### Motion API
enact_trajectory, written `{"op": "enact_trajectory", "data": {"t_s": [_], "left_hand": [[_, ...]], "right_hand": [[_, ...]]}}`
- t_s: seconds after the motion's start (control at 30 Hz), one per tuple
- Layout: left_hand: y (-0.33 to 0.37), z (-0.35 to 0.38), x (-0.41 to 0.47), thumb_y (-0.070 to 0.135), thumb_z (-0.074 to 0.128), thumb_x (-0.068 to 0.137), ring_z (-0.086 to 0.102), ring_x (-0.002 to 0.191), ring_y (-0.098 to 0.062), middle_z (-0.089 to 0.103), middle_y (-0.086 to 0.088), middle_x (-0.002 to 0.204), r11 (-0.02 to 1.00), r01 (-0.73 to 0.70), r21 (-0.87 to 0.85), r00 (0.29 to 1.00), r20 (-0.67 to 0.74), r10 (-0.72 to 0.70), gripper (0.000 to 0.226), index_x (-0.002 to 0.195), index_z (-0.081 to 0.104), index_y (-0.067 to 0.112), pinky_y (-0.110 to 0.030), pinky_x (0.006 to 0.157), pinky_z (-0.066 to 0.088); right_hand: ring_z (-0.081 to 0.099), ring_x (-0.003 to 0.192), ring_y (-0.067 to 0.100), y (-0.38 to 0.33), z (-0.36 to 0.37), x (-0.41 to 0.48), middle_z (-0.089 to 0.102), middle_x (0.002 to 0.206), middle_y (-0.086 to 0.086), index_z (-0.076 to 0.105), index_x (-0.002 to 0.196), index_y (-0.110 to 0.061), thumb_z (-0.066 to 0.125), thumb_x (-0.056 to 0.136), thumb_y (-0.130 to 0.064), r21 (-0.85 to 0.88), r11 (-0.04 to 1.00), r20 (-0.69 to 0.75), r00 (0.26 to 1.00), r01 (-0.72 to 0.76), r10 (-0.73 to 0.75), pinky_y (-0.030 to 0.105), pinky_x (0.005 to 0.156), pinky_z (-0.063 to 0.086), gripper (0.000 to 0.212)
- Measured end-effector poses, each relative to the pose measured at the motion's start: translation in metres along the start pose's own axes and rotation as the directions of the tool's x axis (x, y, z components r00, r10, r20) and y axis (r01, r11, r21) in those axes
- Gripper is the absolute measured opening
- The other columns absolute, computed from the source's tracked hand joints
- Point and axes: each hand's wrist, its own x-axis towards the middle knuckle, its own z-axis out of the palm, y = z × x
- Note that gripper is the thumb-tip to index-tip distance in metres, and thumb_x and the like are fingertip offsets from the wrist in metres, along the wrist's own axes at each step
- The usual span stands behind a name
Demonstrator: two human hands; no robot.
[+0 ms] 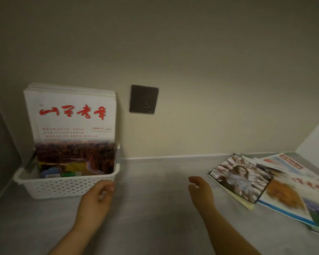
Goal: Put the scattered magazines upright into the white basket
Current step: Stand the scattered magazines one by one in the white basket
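Note:
The white basket [63,186] with a perforated wall stands at the left on the grey surface. Several magazines [72,124] stand upright in it, leaning on the wall; the front one is white with red characters. A loose pile of magazines [287,192] lies flat at the right, topped by one with a woman's picture [240,178]. My left hand [97,198] hovers just right of the basket's front corner, fingers loosely curled, holding nothing. My right hand [201,190] is in the middle, empty, fingers apart, a short way left of the pile.
A dark wall socket plate [144,99] sits on the beige wall between basket and pile. Small items, blue and green, lie in the basket's front. A side wall closes the left; another wall rises at the far right.

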Motion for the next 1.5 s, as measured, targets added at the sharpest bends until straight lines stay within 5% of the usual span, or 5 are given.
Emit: {"op": "enact_trajectory", "data": {"t_s": [0.13,0.47,0.67,0.83,1.5], "left_hand": [[0.033,0.067,-0.026,0.002,0.056,0.083,0.055,0.061,0.018,0.063,0.005,0.066,1.0,-0.004,0.018,0.984,0.177,0.001,0.034,0.06,0.056,0.026,0.006,0.061,0.035],[0.089,0.258,-0.072,0.009,0.054,0.085,0.056,0.079,-0.019,0.062,-0.004,0.084,0.972,-0.005,0.235,0.931,0.356,-0.081,0.037,0.059,0.047,0.036,-0.023,0.071,0.036],[0.094,0.315,-0.067,-0.001,0.055,0.081,0.057,0.103,-0.034,0.062,-0.025,0.109,0.933,-0.004,0.359,0.934,0.334,-0.124,0.017,0.095,0.066,-0.001,-0.032,0.091,0.039],[0.109,0.357,-0.03,-0.001,0.052,0.082,0.052,0.113,-0.04,0.058,-0.03,0.118,0.928,0.098,0.358,0.979,0.135,-0.156,0.026,0.105,0.06,-0.009,-0.041,0.099,0.037],[0.119,0.434,0.058,0.015,0.078,0.065,0.051,0.111,-0.036,0.055,-0.023,0.123,0.841,0.176,0.511,0.858,0.339,-0.385,0.065,0.119,0.047,-0.001,-0.036,0.089,0.044]], "right_hand": [[0.057,0.101,0.031,0.058,-0.078,0.015,0.061,0.117,0.018,0.057,0.115,-0.007,0.047,0.088,-0.006,-0.075,0.991,-0.075,0.991,-0.115,0.109,0.026,0.078,0.039,0.029],[0.033,0.131,0.026,0.224,-0.235,0.064,0.036,0.144,0.008,0.034,0.134,-0.017,0.045,0.09,-0.022,-0.477,0.857,-0.148,0.979,-0.196,0.142,0.039,0.11,0.028,0.046],[-0.006,0.143,0.024,0.271,-0.253,0.087,-0.003,0.156,0.004,0.006,0.144,-0.024,0.025,0.093,-0.043,-0.654,0.753,-0.011,0.996,-0.071,0.084,0.04,0.116,-0.002,0.057],[-0.01,0.142,0.025,0.283,-0.25,0.092,-0.006,0.156,0.006,0.002,0.144,-0.024,0.022,0.093,-0.045,-0.648,0.76,0.013,0.998,-0.044,0.069,0.04,0.115,-0.008,0.059],[-0.016,0.141,0.023,0.295,-0.244,0.098,-0.009,0.155,0.002,0.001,0.143,-0.026,0.02,0.091,-0.045,-0.622,0.782,-0.009,0.999,-0.039,0.043,0.037,0.105,-0.018,0.059]]}}
